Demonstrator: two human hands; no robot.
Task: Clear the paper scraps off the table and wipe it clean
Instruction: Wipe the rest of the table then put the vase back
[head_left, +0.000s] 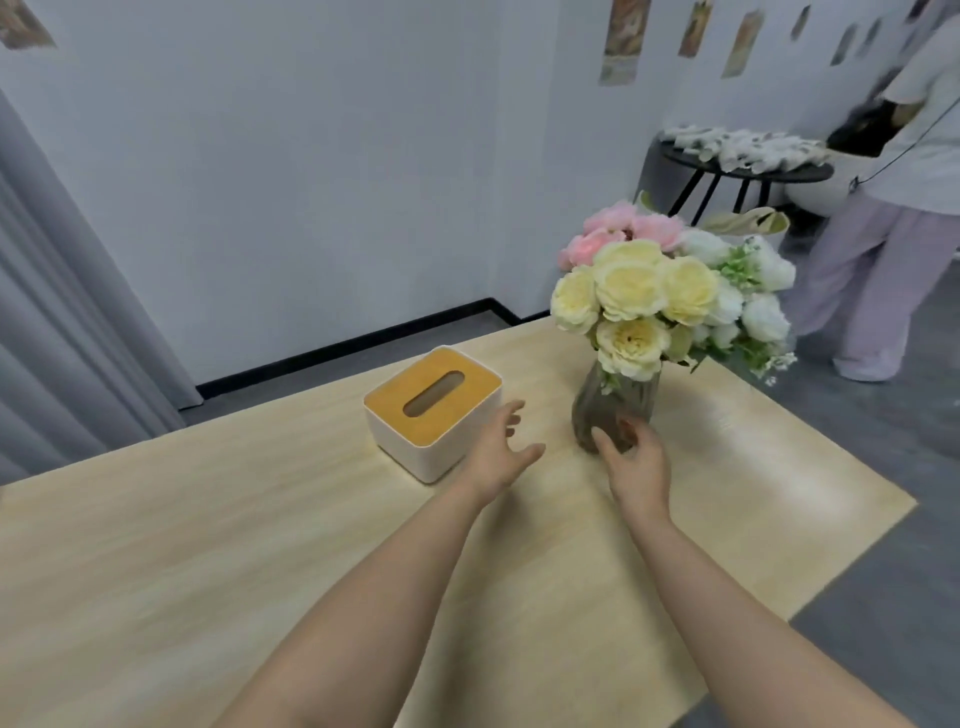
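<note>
Glass vase (615, 410) was touched low, perhaps lightly held, by right hand (631, 460) | left hand (501, 447) was spread empty beside tissue box (434, 413) | table (208, 545).

Tissue box (434, 410) sits on table (208, 545), left of vase (615, 410). Flowers (670, 291) in vase. Side table (748, 169) behind, far right.

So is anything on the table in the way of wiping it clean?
Yes. A tissue box and a vase of flowers stand on the table at its far side. The right hand touches the vase; the left hand hovers open between them.
</note>
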